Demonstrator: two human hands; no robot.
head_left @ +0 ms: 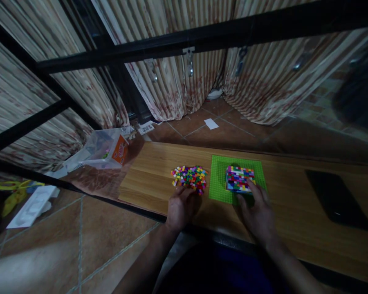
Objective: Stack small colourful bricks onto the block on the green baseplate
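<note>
A pile of small coloured bricks (189,177) lies on the wooden tabletop (288,212). My left hand (181,206) rests at the near edge of that pile, fingers curled down onto the bricks; whether it holds one is hidden. To the right lies a green baseplate (217,179) carrying a multicoloured block built of bricks (238,178). My right hand (257,212) reaches onto the plate, its fingers touching the near right side of the block.
A dark flat object (337,198) lies on the table at the right. A clear plastic box with an orange label (108,149) sits tilted on the tiled floor to the left. Black metal bars (184,43) cross overhead before striped curtains.
</note>
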